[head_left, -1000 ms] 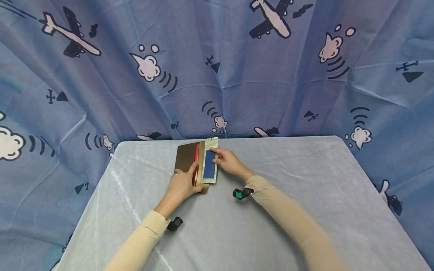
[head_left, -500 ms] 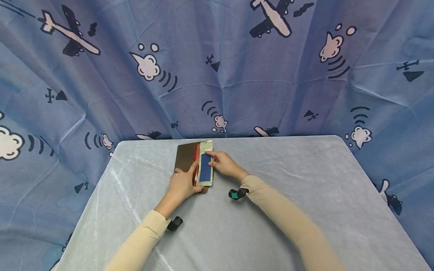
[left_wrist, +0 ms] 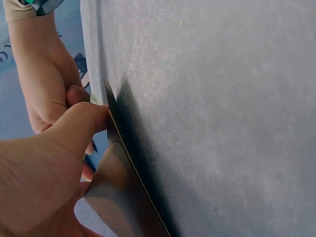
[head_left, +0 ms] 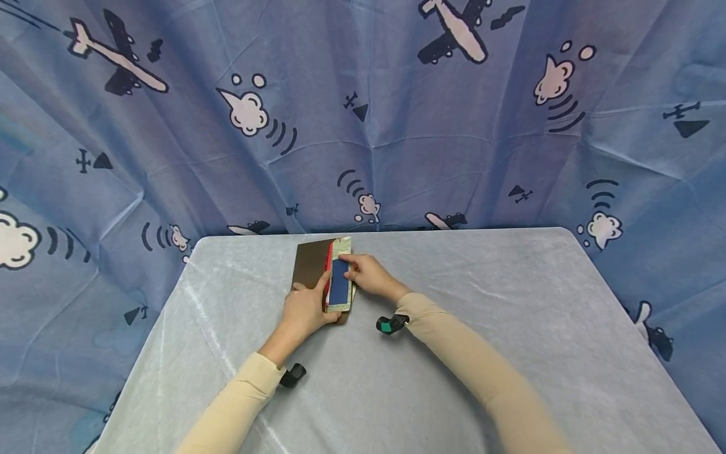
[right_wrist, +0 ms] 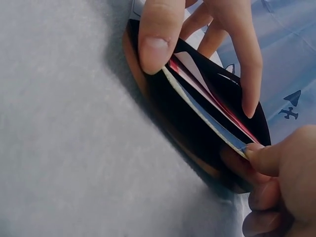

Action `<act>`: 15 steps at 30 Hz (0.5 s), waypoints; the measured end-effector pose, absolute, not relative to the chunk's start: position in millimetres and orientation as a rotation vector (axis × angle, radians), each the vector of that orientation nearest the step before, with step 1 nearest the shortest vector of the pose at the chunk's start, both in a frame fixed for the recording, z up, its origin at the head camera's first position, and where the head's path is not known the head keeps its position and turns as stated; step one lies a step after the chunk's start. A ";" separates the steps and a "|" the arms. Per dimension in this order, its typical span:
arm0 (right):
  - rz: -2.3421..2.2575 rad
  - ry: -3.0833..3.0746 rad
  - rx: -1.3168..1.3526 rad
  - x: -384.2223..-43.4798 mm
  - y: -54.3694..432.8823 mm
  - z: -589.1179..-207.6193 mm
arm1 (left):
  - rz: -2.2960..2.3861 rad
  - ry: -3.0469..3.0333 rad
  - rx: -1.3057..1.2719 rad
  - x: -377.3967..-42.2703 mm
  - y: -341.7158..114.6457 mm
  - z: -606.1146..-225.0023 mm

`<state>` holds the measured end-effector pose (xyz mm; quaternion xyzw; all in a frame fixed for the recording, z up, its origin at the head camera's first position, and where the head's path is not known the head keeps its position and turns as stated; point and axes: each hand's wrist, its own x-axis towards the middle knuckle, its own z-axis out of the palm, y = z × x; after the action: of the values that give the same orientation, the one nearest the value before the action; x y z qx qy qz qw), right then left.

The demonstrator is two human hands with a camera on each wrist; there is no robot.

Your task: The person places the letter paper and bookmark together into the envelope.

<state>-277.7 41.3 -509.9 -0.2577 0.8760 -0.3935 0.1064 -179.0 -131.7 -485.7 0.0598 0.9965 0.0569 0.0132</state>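
A flat brown pouch lies near the table's far edge, its dark mouth spread and facing right. My left hand grips it across the mouth, the thumb at the near end and a finger along the opposite lip. In the right wrist view, red and whitish papers sit inside. My right hand pinches a slim card, blue with a pale green patterned border, between thumb and fingers. The card's long edge stands within the mouth, beside the papers. How deep it reaches cannot be told.
A pale grey cloth covers the table. Right behind its far edge hangs a blue curtain printed with planes and clouds. Black wrist cameras are worn below both hands.
My right hand has moved left and slightly down with the card, bringing it against the pouch's mouth and over the papers. The left hand and the pouch have stayed in place.
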 end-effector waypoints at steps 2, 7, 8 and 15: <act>-1.156 2.587 -0.757 -277.8 39.8 -510.3 | 0.166 3.103 0.186 -178.8 -131.3 -485.2; -1.097 2.624 -0.747 -277.0 35.7 -509.5 | 0.140 3.095 0.185 -178.4 -130.7 -483.9; -1.077 2.634 -0.744 -276.9 35.0 -509.3 | 0.140 3.094 0.185 -178.3 -130.8 -483.7; -0.964 2.700 -0.745 -277.3 33.4 -510.1 | 0.141 3.094 0.185 -178.8 -131.5 -484.7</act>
<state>-277.3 33.4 -510.1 -0.2504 0.9079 -0.3240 0.0896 -178.8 -131.5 -484.7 0.0597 0.9970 0.0453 0.0194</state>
